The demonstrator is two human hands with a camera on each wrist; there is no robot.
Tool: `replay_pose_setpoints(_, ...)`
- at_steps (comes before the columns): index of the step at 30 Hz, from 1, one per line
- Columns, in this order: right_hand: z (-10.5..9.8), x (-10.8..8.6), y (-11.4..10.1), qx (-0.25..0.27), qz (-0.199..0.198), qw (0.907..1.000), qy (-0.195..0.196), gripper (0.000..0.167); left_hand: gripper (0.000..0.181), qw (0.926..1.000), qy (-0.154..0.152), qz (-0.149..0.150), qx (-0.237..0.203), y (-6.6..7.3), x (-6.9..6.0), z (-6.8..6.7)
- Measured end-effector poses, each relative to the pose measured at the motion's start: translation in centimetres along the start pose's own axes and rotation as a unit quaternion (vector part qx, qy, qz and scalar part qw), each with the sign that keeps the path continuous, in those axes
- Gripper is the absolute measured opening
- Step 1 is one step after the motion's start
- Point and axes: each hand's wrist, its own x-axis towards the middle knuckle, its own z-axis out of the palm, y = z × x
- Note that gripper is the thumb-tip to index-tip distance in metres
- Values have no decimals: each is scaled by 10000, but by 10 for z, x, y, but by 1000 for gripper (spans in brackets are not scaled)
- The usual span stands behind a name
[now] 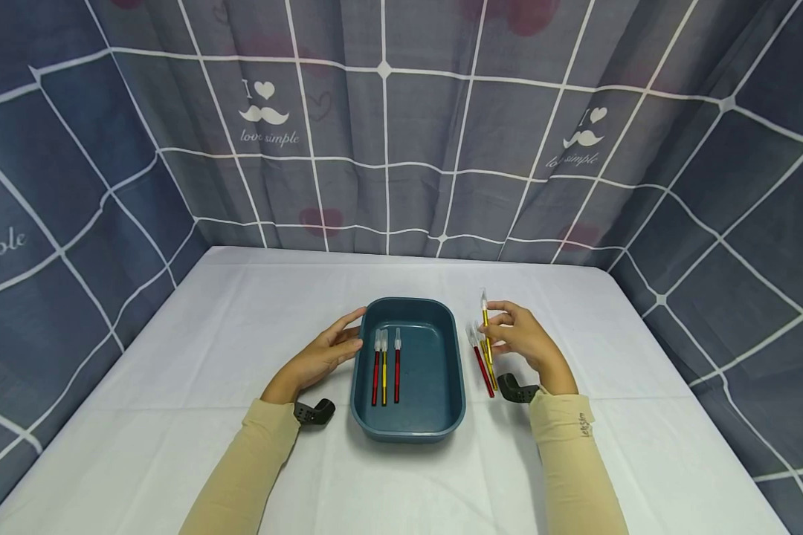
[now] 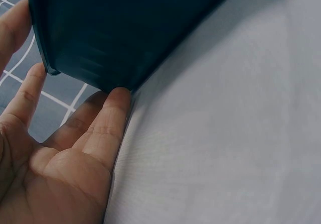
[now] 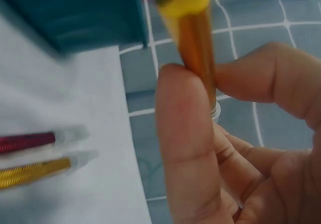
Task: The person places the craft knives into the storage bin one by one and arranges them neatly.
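The tray (image 1: 431, 379) stood on the white cloth (image 1: 174, 431), between the two hands. The left hand (image 1: 317, 360), fingers extended and clasping nothing, rested its fingertips against the tray's left side; in the left wrist view one finger was cut off at the frame's edge, and the tray's inside could not be seen. The right hand (image 1: 525, 338) pinched a gold pen (image 3: 195, 43) between thumb and fingers, raised to the right of the tray. The fingers covered its middle, and the right wrist view showed its blurred butt end with most of the clear cap hidden.

Beneath that hand, a loose red pen (image 3: 27, 142) and a loose gold pen (image 3: 35, 173) lay side by side on the cloth, their rear ends cropped by the right wrist view; in the head view the held pen partly overlapped the gold one. Inside the tray lay a left red pen (image 1: 375, 379), a middle gold pen (image 1: 384, 379) and, slightly apart, a right red pen (image 1: 397, 375), caps away from the person. Any lettering on them was too small to read.
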Motion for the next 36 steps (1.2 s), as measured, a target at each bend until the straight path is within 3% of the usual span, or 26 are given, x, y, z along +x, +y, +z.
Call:
replay_pose_setpoints(15,15,-5,-22,218,-292,9989,-298,72,73,10000,33,-12,2,2,-1,1)
replay_pose_setpoints(23,31,-5,-28,375,-552,9957,-638,79,73,10000,27,-16,-72,4,-1,2)
replay_pose_setpoints(36,57,-3,-46,342,-485,9916,-1153,81,73,9999,91,-74,-120,5,-1,4)
